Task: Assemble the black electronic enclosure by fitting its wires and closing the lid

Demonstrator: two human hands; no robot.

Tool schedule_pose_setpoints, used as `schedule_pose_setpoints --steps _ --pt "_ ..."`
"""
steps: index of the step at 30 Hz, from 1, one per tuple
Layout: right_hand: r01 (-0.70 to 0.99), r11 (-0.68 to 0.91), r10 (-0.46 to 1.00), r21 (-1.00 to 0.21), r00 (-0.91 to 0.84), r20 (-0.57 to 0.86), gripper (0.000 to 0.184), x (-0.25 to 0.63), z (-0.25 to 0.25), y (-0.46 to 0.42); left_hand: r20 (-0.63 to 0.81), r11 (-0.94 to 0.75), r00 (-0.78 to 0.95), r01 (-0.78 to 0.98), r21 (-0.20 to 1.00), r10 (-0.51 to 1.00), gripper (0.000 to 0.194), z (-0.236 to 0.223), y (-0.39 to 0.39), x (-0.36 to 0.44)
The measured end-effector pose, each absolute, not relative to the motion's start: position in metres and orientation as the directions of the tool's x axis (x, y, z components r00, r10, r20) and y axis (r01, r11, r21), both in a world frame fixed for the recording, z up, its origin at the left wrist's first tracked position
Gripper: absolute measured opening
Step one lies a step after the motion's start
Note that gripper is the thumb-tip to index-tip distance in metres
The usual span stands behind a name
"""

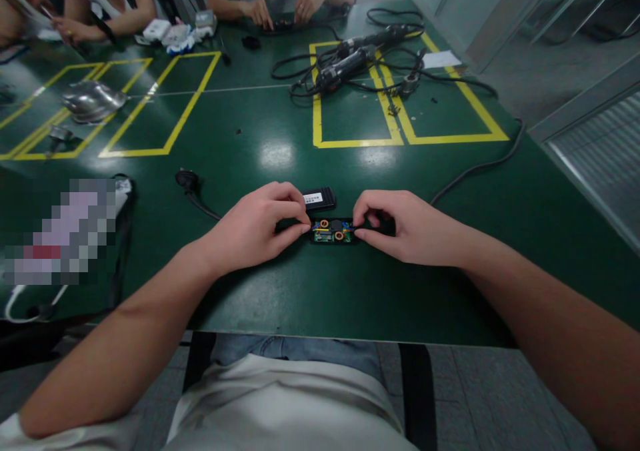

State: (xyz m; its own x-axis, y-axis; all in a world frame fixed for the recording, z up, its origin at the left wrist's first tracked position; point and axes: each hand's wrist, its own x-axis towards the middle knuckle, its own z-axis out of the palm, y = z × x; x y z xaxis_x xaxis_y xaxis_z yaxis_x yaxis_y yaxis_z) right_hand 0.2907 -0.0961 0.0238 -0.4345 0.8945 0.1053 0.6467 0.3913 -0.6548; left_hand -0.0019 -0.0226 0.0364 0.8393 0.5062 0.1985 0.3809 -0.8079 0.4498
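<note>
In the head view, a small circuit board (331, 231) with copper-wound coils and coloured wires sits in an open black plastic case (333, 242) on the table. My left hand (260, 227) pinches the left end of the case with thumb and fingertips. At the opposite end, my right hand (407, 227) has thumb and forefinger closed on the case's right end, by the wires. Just behind lies a black case cover (321, 199) with a white label. A black plug (187, 180) rests to the left, its cord running under my left hand.
Two electric screwdrivers (345, 69) with tangled cables lie on the yellow-taped area at the back right. A metal bowl-like part (93, 101) is at the left, with a blurred-out object (65, 231) nearer. Co-workers sit across the green table (240, 164); one handles a similar dark part.
</note>
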Motion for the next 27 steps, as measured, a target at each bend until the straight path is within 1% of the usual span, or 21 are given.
schedule_pose_setpoints --steps 2,4,7,10,12,14,17,20,24,27 --pt "0.637 0.385 0.895 -0.668 -0.434 0.103 0.004 0.291 0.024 -0.095 0.230 -0.808 0.812 0.413 0.420 0.536 0.023 0.034 -0.022 -0.001" --pt "0.627 0.379 0.896 -0.681 -0.433 0.100 0.007 0.291 0.024 -0.095 0.255 -0.805 0.788 0.444 0.393 0.560 0.032 0.031 -0.020 0.000" --pt "0.627 0.378 0.898 -0.682 -0.426 0.107 0.008 0.290 0.024 -0.094 0.225 -0.791 0.783 0.475 0.385 0.580 0.039 0.026 -0.016 0.001" --pt "0.637 0.385 0.902 -0.668 -0.412 0.126 0.007 0.289 0.023 -0.094 0.168 -0.736 0.752 0.530 0.422 0.638 0.036 0.025 -0.012 0.000" --pt "0.640 0.383 0.905 -0.667 -0.405 0.131 0.005 0.289 0.023 -0.094 0.162 -0.686 0.701 0.577 0.444 0.695 0.031 0.025 -0.010 -0.001" --pt "0.645 0.377 0.908 -0.665 -0.400 0.126 0.003 0.290 0.024 -0.094 0.165 -0.654 0.662 0.612 0.444 0.731 0.026 0.025 -0.009 -0.002" --pt "0.660 0.367 0.911 -0.655 -0.398 0.109 0.005 0.292 0.025 -0.093 0.167 -0.652 0.652 0.632 0.419 0.739 0.024 0.027 -0.010 -0.001" --pt "0.661 0.339 0.917 -0.669 -0.390 0.080 0.008 0.293 0.026 -0.092 0.217 -0.700 0.687 0.571 0.430 0.693 0.028 0.031 -0.016 0.000" --pt "0.662 0.302 0.924 -0.685 -0.380 0.041 0.009 0.294 0.027 -0.092 0.317 -0.788 0.753 0.409 0.460 0.576 0.033 0.036 -0.027 0.001" --pt "0.664 0.320 0.918 -0.676 -0.392 0.049 0.007 0.294 0.026 -0.092 0.326 -0.827 0.803 0.329 0.455 0.499 0.034 0.036 -0.031 0.002"
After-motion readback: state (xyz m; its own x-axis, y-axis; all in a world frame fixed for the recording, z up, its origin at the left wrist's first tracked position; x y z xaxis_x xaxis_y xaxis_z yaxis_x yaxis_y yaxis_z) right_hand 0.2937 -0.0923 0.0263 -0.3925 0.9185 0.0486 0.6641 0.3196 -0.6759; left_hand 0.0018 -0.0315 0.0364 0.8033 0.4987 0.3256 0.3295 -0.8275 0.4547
